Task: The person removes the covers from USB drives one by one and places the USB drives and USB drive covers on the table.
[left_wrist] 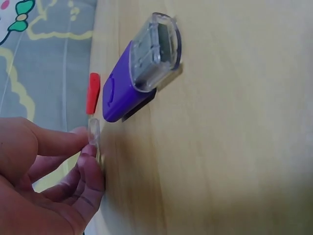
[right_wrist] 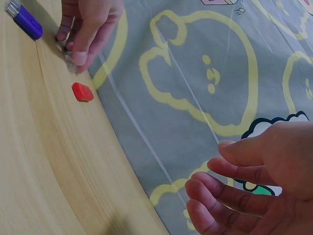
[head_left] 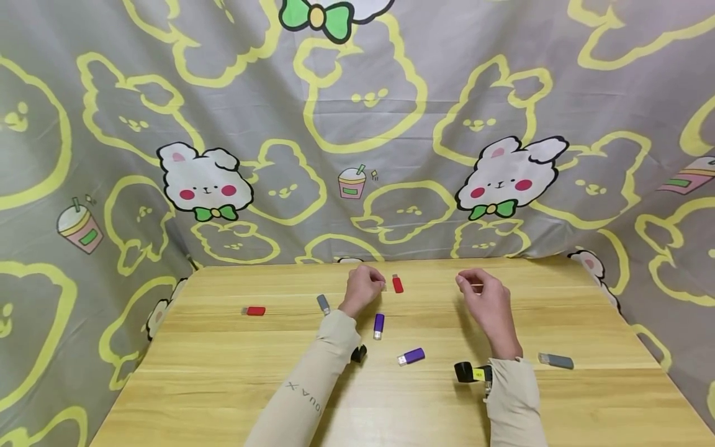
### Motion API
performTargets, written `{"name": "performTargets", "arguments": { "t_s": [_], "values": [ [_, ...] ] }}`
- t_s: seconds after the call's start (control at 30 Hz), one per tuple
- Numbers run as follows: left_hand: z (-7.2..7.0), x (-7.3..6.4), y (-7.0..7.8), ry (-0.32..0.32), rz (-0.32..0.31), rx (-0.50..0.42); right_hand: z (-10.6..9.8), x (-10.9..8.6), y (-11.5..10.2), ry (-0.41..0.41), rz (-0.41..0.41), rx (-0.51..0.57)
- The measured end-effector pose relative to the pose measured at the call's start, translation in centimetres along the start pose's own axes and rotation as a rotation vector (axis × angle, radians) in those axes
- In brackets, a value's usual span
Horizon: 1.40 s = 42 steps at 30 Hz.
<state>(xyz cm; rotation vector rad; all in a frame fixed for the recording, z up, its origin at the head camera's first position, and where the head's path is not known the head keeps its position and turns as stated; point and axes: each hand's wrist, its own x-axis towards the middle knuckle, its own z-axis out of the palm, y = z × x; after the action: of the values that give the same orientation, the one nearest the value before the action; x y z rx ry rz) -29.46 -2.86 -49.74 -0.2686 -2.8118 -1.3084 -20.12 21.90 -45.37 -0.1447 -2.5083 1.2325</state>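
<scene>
My left hand (head_left: 362, 289) pinches a small clear plastic cap (left_wrist: 94, 131) between thumb and fingertips, low over the far part of the table. Just right of those fingertips lies a red USB stick (head_left: 398, 284). Nearer to me is a purple USB stick (head_left: 379, 326) whose connector wears a clear cap. Another purple USB stick (head_left: 412, 356) lies further forward to the right. My right hand (head_left: 486, 304) hovers over the far right of the table, its fingers loosely bent; nothing shows between them in the right wrist view.
A grey USB stick (head_left: 323, 303) lies left of my left hand, and a second red USB stick (head_left: 254, 311) further left. Another grey USB stick (head_left: 556, 361) is at the right. A patterned grey curtain (head_left: 368, 214) hangs behind the wooden table (head_left: 223, 372).
</scene>
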Motion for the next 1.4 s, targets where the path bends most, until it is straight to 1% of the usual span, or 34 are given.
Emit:
{"name": "performTargets", "arguments": {
  "t_s": [0.13, 0.27, 0.33, 0.43, 0.53, 0.63, 0.8, 0.93, 1.0, 1.13, 1.27, 1.4],
  "values": [
    [-0.5, -0.4, 0.0, -0.001, -0.018, -0.05, 0.1, -0.1, -0.1, -0.018, 0.0, 0.005],
    [-1.5, -1.2, 0.1, -0.003, -0.003, -0.116, 0.4, -0.2, -0.2, -0.028, -0.02, 0.009],
    [-2.0, -1.7, 0.2, -0.009, 0.015, -0.151, 0.6, -0.2, -0.3, -0.031, -0.028, 0.008],
    [-2.8, -2.4, 0.1, -0.006, 0.062, -0.2, 0.8, -0.3, -0.5, -0.032, -0.038, 0.005],
    [-3.4, -3.2, -0.1, 0.03, 0.103, -0.235, 0.9, -0.3, -0.7, -0.044, -0.052, 0.003],
    [-3.9, -4.0, -0.3, 0.083, 0.118, -0.277, 0.9, -0.3, -1.0, -0.054, -0.064, 0.005],
    [-4.8, -5.2, -0.7, 0.159, 0.116, -0.33, 1.0, -0.4, -1.1, -0.078, -0.083, 0.0],
    [-5.4, -6.0, -1.1, 0.188, 0.104, -0.347, 0.9, -0.5, -1.0, -0.113, -0.121, -0.016],
    [-5.7, -6.3, -1.3, 0.186, 0.098, -0.349, 0.6, -0.4, -0.7, -0.119, -0.143, -0.028],
    [-5.7, -6.8, -1.5, 0.169, 0.105, -0.359, -0.8, -0.4, 0.4, -0.129, -0.182, -0.076],
    [-6.0, -7.0, -1.7, 0.188, 0.109, -0.374, -2.3, -0.5, 1.7, -0.162, -0.23, -0.132],
    [-6.1, -7.2, -2.1, 0.209, 0.105, -0.403, -4.0, -0.8, 2.7, -0.206, -0.241, -0.182]
  ]
}}
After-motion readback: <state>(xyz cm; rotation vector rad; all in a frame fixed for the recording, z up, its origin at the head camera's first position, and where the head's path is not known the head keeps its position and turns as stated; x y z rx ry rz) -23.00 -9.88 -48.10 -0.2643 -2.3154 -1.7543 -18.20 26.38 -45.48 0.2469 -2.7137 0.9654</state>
